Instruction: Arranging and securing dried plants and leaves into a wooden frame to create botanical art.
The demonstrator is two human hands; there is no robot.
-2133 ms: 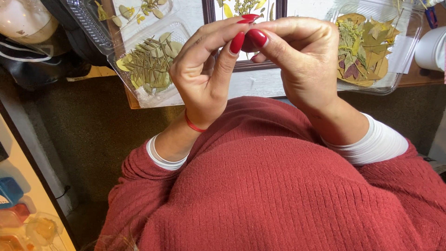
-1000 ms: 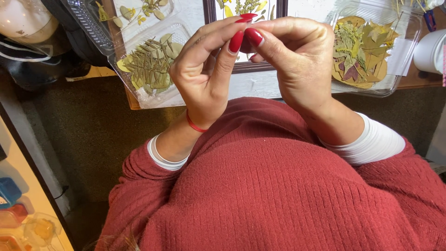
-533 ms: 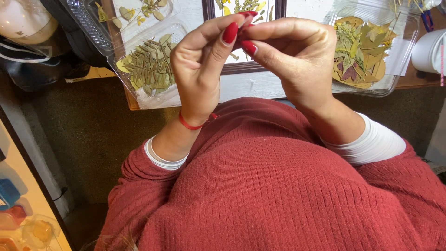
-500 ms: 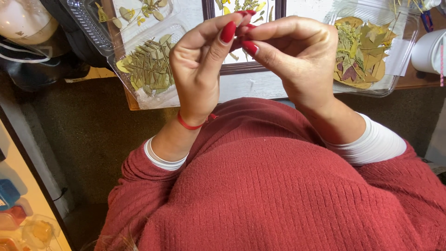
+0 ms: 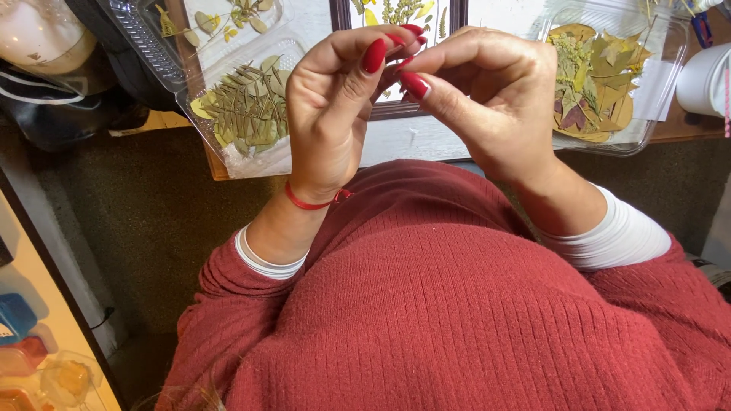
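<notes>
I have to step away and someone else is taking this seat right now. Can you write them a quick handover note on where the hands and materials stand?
Left hand and right hand: raised together, fingertips pinched against each other over the dark picture frame; whatever they hold is too small to see.
Materials: clear tray of green pressed leaves on the left, clear tray of yellow and purple leaves on the right.
Done: some yellow and green sprigs already lie in the frame.
Left: both trays hold plenty of leaves.

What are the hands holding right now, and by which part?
It cannot be told. The left hand and right hand meet fingertip to fingertip above the picture frame, and anything pinched there is hidden.
</notes>
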